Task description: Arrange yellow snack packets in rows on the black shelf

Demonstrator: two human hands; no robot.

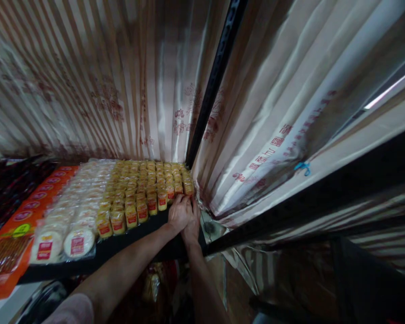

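Both my hands meet at the front right end of a block of small clear-wrapped yellow snack packets [131, 216] with red labels. My left hand [179, 213] has its fingers bent around the front of the right-hand rows. Close against it, my right hand [192, 222] reaches up along the outer side of the last row, its fingers pressed to the end packets. The hands hide the packets' front faces there. Beside the yellow packets stand two rows of round white wrapped cakes [79, 243], also red-labelled.
An orange snack bag [27, 225] and dark packages [16, 189] lie at the left of the black shelf [121, 245]. A black upright post [216, 76] rises at the back corner. Printed whitish sheeting [138, 67] hangs behind. A black bar [290, 202] runs along the right.
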